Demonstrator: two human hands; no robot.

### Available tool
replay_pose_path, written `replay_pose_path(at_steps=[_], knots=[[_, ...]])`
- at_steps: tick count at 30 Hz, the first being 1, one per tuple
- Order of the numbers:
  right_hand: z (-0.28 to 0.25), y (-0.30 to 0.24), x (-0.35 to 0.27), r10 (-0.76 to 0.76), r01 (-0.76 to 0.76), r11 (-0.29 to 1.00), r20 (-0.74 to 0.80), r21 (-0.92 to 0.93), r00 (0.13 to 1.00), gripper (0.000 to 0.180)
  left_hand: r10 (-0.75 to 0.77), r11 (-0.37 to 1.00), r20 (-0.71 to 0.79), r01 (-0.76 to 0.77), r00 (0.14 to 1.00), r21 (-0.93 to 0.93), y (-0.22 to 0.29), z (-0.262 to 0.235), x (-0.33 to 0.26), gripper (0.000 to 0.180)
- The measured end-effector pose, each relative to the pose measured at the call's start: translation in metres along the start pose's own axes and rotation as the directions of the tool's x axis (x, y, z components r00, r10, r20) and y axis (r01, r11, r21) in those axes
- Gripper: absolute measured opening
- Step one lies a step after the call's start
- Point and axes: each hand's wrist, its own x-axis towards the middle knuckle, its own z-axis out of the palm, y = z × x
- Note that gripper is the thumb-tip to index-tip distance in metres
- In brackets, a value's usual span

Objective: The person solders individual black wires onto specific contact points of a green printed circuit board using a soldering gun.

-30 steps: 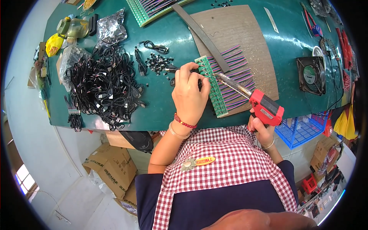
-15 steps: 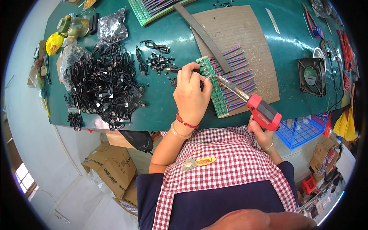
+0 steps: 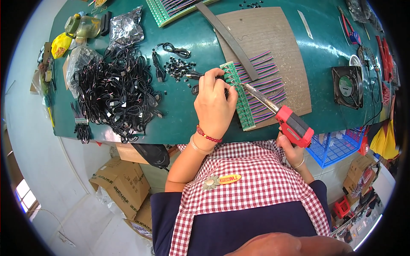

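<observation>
My left hand (image 3: pixel 215 100) is closed at the left edge of a green circuit board strip (image 3: pixel 244 109). Finger and thumb pinch a black cable, mostly hidden by the hand. In my right hand (image 3: pixel 292 150) is a soldering gun (image 3: pixel 294 127) with a red and black body. Its metal barrel slants up to the left, and the tip is at the board close to my left fingertips. Pink, blue and black wires (image 3: pixel 269 96) run rightward from the strip over a brown wooden board (image 3: pixel 294 81). A grey metal bar (image 3: pixel 228 40) lies across the upper wires.
A big heap of black cables (image 3: pixel 115 94) covers the table's left. Small black parts (image 3: pixel 179 68) lie between heap and hand. Another wired board (image 3: pixel 160 15) sits at the far edge. On the right are a black fan (image 3: pixel 348 86) and a blue basket (image 3: pixel 333 149) below the edge.
The view has shifted slightly. Both hands, the soldering gun and the board strip keep almost the same places relative to one another.
</observation>
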Motion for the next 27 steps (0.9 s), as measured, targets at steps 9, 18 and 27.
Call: replay_pose_path(at_steps=[9,18,27], knots=[[0.005,-0.004,0.003,-0.094,0.094,0.991,0.01,-0.098,0.996,0.009,-0.009,1.0,0.012,0.009,1.0,0.004,0.002,0.0,0.0,0.015],[0.006,-0.013,0.003,-0.065,0.065,0.998,0.001,-0.025,0.998,0.003,-0.016,1.0,-0.001,0.016,1.0,0.024,0.001,-0.001,0.0,0.015],[0.005,-0.001,0.013,-0.253,0.248,0.946,0.005,-0.21,0.968,0.014,-0.022,0.999,-0.008,0.022,1.0,0.028,0.001,0.001,0.0,0.016]])
